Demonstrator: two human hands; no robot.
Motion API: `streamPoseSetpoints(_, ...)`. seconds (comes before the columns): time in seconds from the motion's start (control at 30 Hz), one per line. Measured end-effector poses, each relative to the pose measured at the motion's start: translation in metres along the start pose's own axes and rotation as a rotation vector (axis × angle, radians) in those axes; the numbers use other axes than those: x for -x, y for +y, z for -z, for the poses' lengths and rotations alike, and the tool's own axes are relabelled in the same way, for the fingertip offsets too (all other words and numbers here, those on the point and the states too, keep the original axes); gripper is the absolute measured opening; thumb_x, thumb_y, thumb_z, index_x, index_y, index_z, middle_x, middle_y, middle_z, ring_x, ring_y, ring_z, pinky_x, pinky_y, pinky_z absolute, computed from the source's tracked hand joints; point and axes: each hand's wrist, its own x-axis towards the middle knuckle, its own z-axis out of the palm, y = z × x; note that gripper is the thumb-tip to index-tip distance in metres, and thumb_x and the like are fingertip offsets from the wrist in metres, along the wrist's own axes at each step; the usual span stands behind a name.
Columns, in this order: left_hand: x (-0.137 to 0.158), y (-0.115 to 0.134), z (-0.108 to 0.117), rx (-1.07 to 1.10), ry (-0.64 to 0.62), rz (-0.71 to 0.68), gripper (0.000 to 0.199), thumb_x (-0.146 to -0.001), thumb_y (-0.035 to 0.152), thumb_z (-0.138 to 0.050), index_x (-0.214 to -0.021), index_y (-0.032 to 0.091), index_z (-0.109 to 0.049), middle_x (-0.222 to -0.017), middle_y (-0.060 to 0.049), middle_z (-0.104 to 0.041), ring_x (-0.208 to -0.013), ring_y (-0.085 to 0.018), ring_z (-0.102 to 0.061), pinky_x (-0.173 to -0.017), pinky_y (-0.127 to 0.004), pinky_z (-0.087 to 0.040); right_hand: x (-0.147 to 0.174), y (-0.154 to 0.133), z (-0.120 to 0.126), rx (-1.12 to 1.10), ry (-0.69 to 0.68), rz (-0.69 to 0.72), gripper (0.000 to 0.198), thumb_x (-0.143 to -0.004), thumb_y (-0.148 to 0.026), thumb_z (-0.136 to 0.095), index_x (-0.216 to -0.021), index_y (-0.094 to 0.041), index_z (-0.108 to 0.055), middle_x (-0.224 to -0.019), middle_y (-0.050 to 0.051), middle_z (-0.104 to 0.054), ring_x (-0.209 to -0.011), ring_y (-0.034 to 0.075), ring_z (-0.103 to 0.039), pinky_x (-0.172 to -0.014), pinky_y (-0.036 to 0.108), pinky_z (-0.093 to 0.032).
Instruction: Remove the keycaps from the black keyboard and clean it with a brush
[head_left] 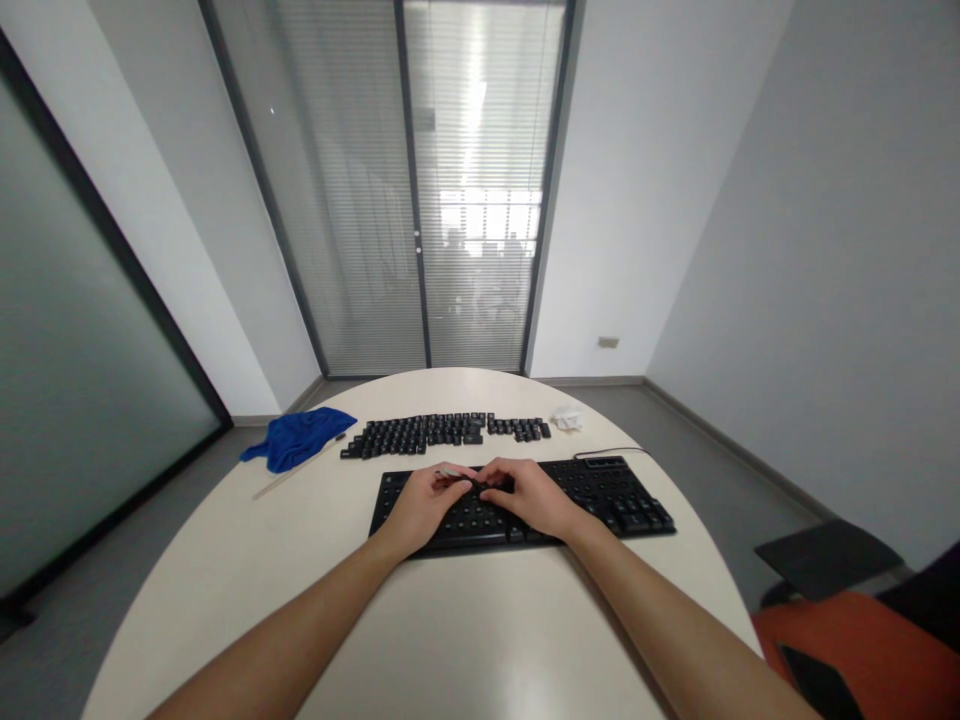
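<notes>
A black keyboard (480, 522) lies in front of me, with many of its keycaps off and the bare key posts showing. Over its upper middle, my left hand (424, 503) is closed in a pinch, with a small pale object (448, 470) at its fingers that is too small to name. Close beside it, my right hand (527, 490) is curled, thumb and fingers drawn together. The fingertips of both hands nearly meet around something dark and tiny; whether it is a loose keycap I cannot tell. Behind the keyboard, removed black keycaps (397, 436) lie in rows.
A blue cloth (296, 438) and a thin stick-handled brush (300, 466) lie at the left of the round white table (247, 580). Crumpled white tissue (567, 418) sits at the back right, near the keyboard cable (611, 450). An orange chair (862, 645) stands at the right.
</notes>
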Motion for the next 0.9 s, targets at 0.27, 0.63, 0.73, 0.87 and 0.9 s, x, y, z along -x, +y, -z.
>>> streamPoseSetpoints(0.27, 0.002, 0.01, -0.002, -0.006, 0.01, -0.025, 0.018, -0.083, 0.024, -0.063, -0.095, 0.018, -0.076, -0.099, -0.006, -0.075, -0.097, -0.023, -0.068, -0.098, -0.036, -0.048, 0.002, -0.001, 0.0, 0.027, -0.034, 0.023, 0.028, -0.081, -0.019, -0.069, -0.109, -0.021, -0.072, -0.093, 0.003, -0.075, -0.086, 0.019, -0.067, -0.082, 0.029, -0.049)
streamPoseSetpoints(0.63, 0.003, 0.009, -0.003, 0.002, 0.026, -0.005, 0.015, -0.082, 0.026, -0.064, -0.091, 0.017, -0.072, -0.097, -0.006, -0.073, -0.095, -0.022, -0.067, -0.093, -0.034, -0.05, -0.006, 0.009, -0.001, -0.1, 0.085, -0.105, 0.023, -0.082, -0.03, -0.066, -0.098, -0.015, -0.072, -0.082, 0.004, -0.073, -0.075, 0.017, -0.063, -0.073, 0.029, -0.048)
streamPoseSetpoints(0.73, 0.001, 0.009, -0.002, 0.009, 0.044, 0.055, 0.018, -0.081, 0.028, -0.065, -0.093, 0.017, -0.07, -0.088, -0.005, -0.073, -0.084, -0.02, -0.068, -0.087, -0.034, -0.051, -0.007, 0.013, -0.004, -0.015, 0.138, -0.113, 0.021, -0.081, -0.029, -0.066, -0.097, -0.016, -0.073, -0.073, 0.001, -0.068, -0.069, 0.016, -0.06, -0.069, 0.028, -0.046)
streamPoseSetpoints(0.87, -0.004, 0.008, 0.004, 0.009, 0.115, 0.15, 0.017, -0.079, 0.03, -0.066, -0.086, 0.015, -0.069, -0.078, -0.003, -0.071, -0.071, -0.019, -0.068, -0.079, -0.033, -0.052, -0.009, 0.006, -0.014, -0.023, 0.164, -0.13, 0.02, -0.082, -0.029, -0.065, -0.095, -0.016, -0.072, -0.07, 0.0, -0.066, -0.068, 0.016, -0.06, -0.068, 0.027, -0.046)
streamPoseSetpoints(0.9, -0.005, 0.006, 0.007, 0.003, 0.13, 0.173, 0.016, -0.079, 0.029, -0.066, -0.084, 0.015, -0.069, -0.077, -0.003, -0.071, -0.069, -0.019, -0.068, -0.077, -0.032, -0.052, -0.01, 0.003, -0.018, -0.037, 0.168, -0.137, 0.02, -0.082, -0.029, -0.064, -0.096, -0.016, -0.072, -0.071, 0.001, -0.067, -0.069, 0.016, -0.06, -0.069, 0.028, -0.046)
